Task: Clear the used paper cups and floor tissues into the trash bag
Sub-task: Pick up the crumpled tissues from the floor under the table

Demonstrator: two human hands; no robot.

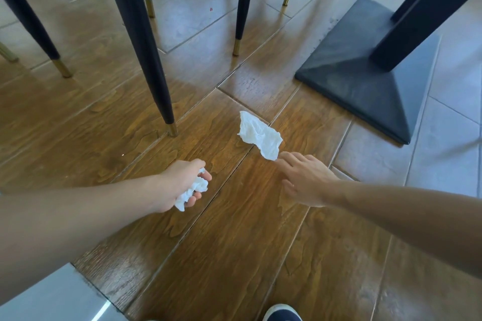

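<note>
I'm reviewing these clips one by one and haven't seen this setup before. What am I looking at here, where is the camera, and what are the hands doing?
There is no machine here: a person wears one wide-angle camera on the head, looking forward and down, so both bare arms enter from the bottom of the picture. The left hand is closed around a crumpled tissue. The right hand is open, its fingertips at the near corner of a second tissue lying flat on the wood-look floor; whether they touch it already is hard to tell. Around them stand dark chair legs with brass tips and a dark square table base. The tip of a shoe shows at the bottom edge. No cups or trash bag are in view.
</note>
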